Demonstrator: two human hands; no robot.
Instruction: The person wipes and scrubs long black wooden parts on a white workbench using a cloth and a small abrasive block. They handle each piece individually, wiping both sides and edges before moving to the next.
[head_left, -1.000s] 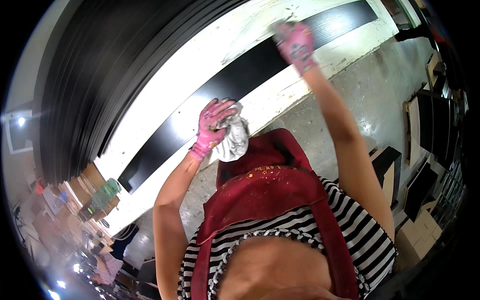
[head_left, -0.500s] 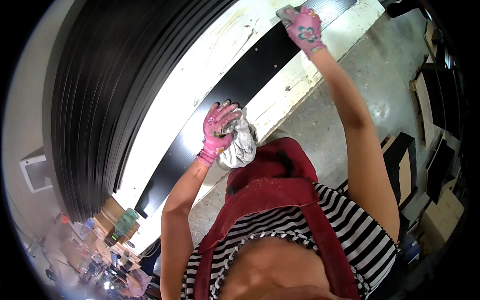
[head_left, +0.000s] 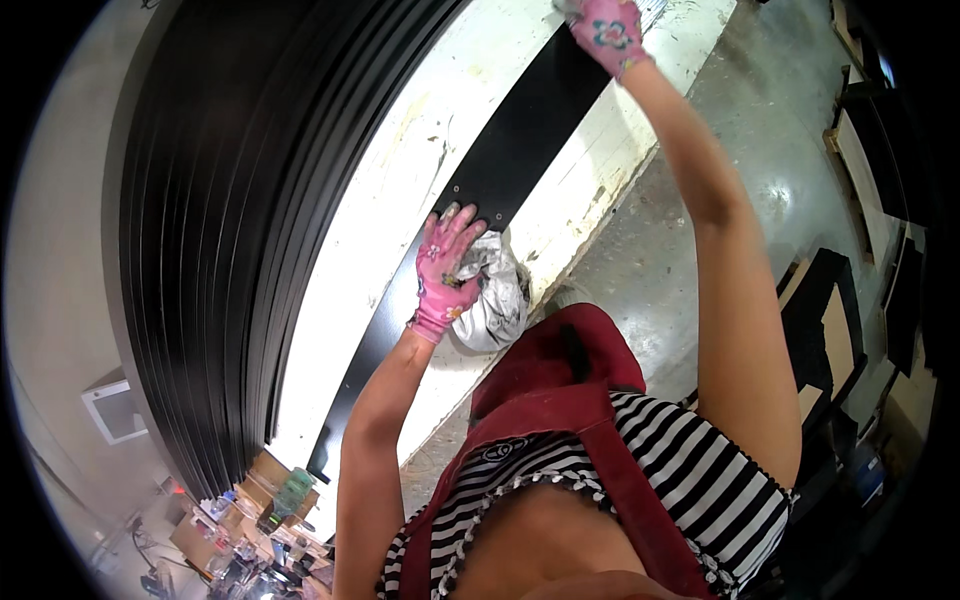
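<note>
A long black board with small holes lies along a white, scuffed workbench. My left hand, in a pink flowered glove, rests on the board beside two of the holes. Its fingers stretch over the black surface, while a crumpled white cloth is caught under the thumb and palm and hangs over the near side. At the upper edge, my right hand, in a matching glove, presses a grey cloth or pad onto the board's far part. The top of that hand is partly cut off.
Many black boards stand stacked along the bench's left side. Cluttered boxes and a green bottle are at the lower left. Concrete floor lies right of the bench, with black and wood-coloured panels beyond my right arm.
The view has shifted. Both hands have moved farther up along the board; the holes, before well beyond my left hand, are now beside its fingertips. Each hand keeps its cloth or pad.
</note>
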